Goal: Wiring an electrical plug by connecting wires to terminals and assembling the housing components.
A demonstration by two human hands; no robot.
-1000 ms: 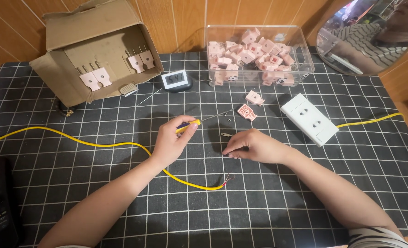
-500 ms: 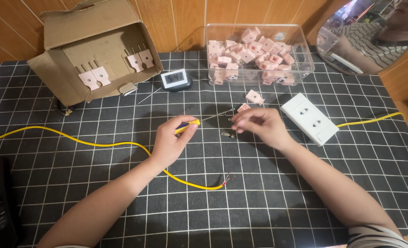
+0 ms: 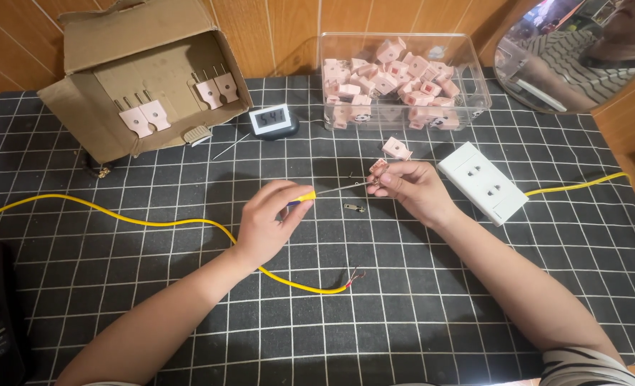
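Observation:
My left hand (image 3: 269, 218) grips a small screwdriver (image 3: 317, 193) with a yellow and dark handle, its thin shaft pointing right. The tip meets a small pink plug part (image 3: 379, 167) pinched in the fingers of my right hand (image 3: 412, 189). A little metal piece (image 3: 355, 208) lies on the mat between the hands. A yellow cable (image 3: 153, 223) runs from the left edge under my left wrist and ends in bare wires (image 3: 354, 276) near the middle of the mat.
A black gridded mat (image 3: 403, 314) covers the table. Behind are an open cardboard box (image 3: 146, 78) holding pink plugs, a small digital timer (image 3: 272, 120), a clear bin (image 3: 403, 78) of pink plugs, a loose pink plug (image 3: 396, 148), a white socket strip (image 3: 482, 182), a round mirror (image 3: 582, 50).
My right hand has lifted from the mat and moved up and right with the pink part, now meeting the screwdriver tip. The left hand stays almost in place.

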